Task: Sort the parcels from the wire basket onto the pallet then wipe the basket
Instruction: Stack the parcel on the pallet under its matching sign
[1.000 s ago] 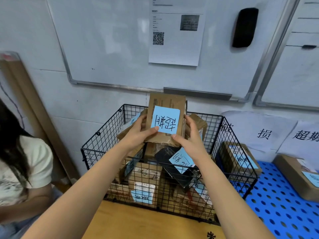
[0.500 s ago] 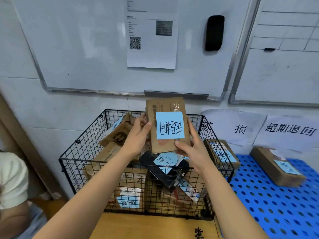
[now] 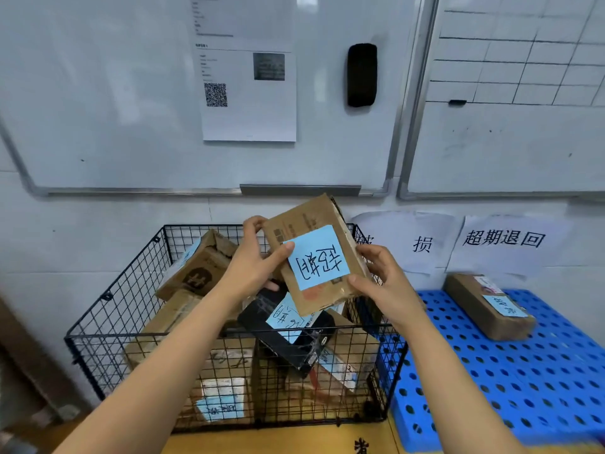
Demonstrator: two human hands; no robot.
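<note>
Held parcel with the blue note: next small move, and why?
Probably carry it right onto the blue pallet below the 超期退回 sign: left hand and right hand grip the parcel over the wire basket, and its upside-down note seems to read 超期.

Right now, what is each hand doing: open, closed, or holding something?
Left hand: holding the cardboard parcel by its left edge, thumb on its front.
Right hand: holding the same parcel at its lower right corner.

Parcel point(image 3: 314, 253) now aslant, top leftward.
</note>
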